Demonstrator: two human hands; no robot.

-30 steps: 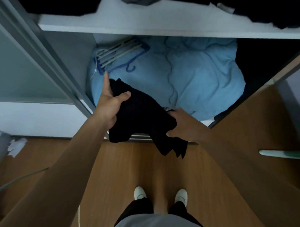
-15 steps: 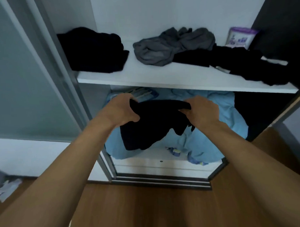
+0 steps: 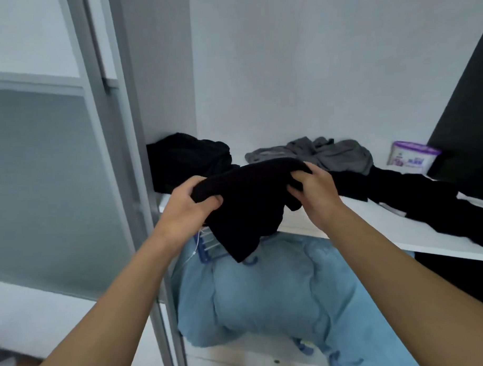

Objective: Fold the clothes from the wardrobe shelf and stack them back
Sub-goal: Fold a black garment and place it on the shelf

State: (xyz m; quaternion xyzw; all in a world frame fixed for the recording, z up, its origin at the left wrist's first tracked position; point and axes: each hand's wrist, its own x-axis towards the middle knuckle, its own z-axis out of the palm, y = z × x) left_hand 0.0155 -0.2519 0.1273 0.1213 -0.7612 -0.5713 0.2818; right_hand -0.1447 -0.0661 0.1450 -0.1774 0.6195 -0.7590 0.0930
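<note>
A folded black garment (image 3: 246, 204) hangs between both hands just in front of the white wardrobe shelf (image 3: 346, 228). My left hand (image 3: 186, 209) grips its left end and my right hand (image 3: 314, 191) grips its right end, fingers curled round the cloth. On the shelf lie a black pile (image 3: 184, 160) at the far left, a crumpled grey garment (image 3: 324, 152) in the middle and loose black clothes (image 3: 427, 203) spread to the right.
A purple-and-white tub (image 3: 412, 156) stands at the back right of the shelf. Below the shelf a light blue duvet (image 3: 266, 294) fills the compartment, with a blue hanger (image 3: 207, 247) on it. The grey sliding door frame (image 3: 130, 159) rises at the left.
Both hands have lifted the black garment from floor level up to the shelf's front edge. My view has tilted up from the floor to the wardrobe's back wall.
</note>
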